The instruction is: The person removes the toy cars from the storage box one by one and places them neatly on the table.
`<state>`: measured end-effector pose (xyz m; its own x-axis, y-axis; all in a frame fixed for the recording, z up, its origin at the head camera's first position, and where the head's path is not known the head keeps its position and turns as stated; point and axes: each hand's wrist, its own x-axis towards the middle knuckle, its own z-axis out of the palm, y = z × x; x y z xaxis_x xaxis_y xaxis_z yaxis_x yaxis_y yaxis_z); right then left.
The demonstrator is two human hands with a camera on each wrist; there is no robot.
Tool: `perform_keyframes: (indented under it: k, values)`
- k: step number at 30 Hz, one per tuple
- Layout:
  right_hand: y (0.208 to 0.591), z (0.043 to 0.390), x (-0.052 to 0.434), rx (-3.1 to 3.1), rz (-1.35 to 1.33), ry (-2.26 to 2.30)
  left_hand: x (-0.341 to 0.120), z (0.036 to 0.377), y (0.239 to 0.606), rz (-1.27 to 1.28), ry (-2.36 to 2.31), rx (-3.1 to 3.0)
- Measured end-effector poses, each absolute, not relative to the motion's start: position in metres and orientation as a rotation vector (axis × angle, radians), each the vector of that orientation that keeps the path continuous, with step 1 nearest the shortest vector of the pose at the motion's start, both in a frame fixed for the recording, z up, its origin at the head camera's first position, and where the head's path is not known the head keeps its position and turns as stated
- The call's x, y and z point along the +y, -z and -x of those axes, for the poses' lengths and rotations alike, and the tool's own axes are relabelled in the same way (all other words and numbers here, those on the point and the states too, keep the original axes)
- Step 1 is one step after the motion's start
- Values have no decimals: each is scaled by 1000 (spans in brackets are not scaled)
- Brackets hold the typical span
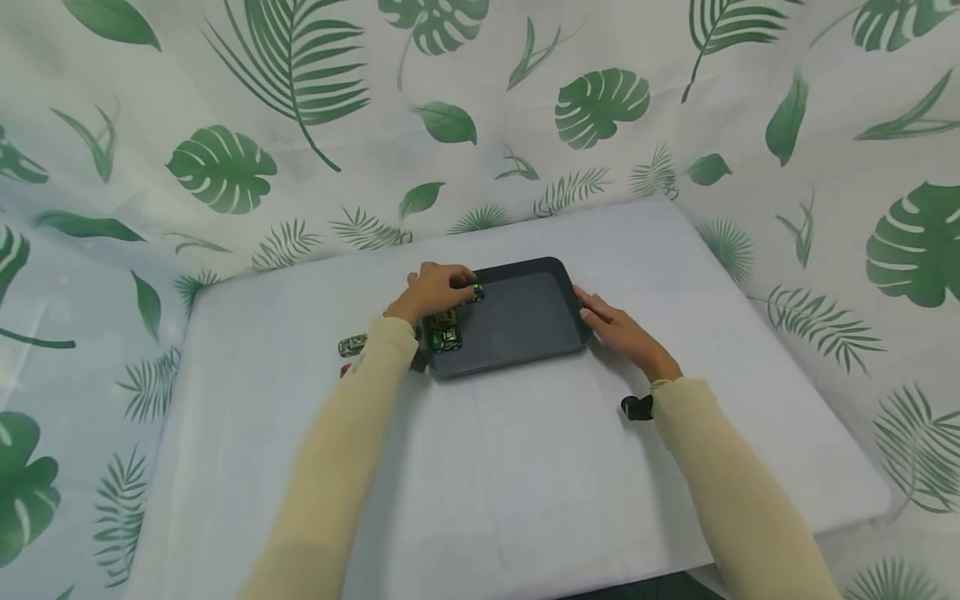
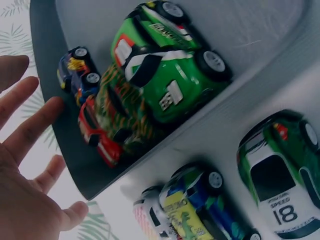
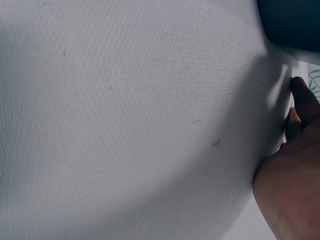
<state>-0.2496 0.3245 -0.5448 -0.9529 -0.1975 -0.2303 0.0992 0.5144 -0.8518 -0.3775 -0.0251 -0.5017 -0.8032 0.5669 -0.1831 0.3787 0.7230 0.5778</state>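
Fingers (image 2: 30, 132) on the left hand (image 1: 435, 292) are hanging spread wide, and going by my wrist feed they aren't gripping anything. They're hovering by the rim of the dark gray tray (image 1: 525, 317), just beside a little blue toy car (image 2: 80, 75) with yellow markings that's sitting inside, near the far rim and toward the left. Next to it I'm seeing a red toy car (image 2: 102, 145), a green-and-orange striped car (image 2: 132, 127) and a chunky bright green race car (image 2: 165, 75), all bunching up at the tray's left end.

Over on the other side, the right hand (image 1: 618, 329) is resting against the tray's right rim with its fingers lying fairly straight; I can't tell how hard they're pressing. My right wrist cam is mostly catching the white surface (image 3: 140, 110), so it isn't helping much.

Just outside the tray's left edge, three more cars are sitting on that surface: a white toy car (image 2: 150, 212) with pinkish marks, a blue-and-green car (image 2: 187, 215) with a yellow dinosaur panel close beside it, and a green-and-white car (image 2: 272, 170) showing an 18, standing a bit apart. Behind everything, a leaf-print cloth (image 1: 517, 108) is hanging.
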Motion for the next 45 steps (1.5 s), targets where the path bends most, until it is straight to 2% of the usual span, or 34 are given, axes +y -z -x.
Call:
perform_keyframes:
  k: [8,11,27,38,45]
  values:
    - [538,246,323,2489,93,1386,-17,371,503,-695,-659,2633]
    - [552,247,327,2518,102,1379,-15,371,505,-681,-594,2678]
    - [557,244,325,2545,88,1398,-2,367,521,-743,-368,2854]
    - [556,242,324,2583,61,1342,-1,367,521,-759,-466,2835]
    - [554,245,322,2578,75,1341,-14,372,502,-734,-639,2804]
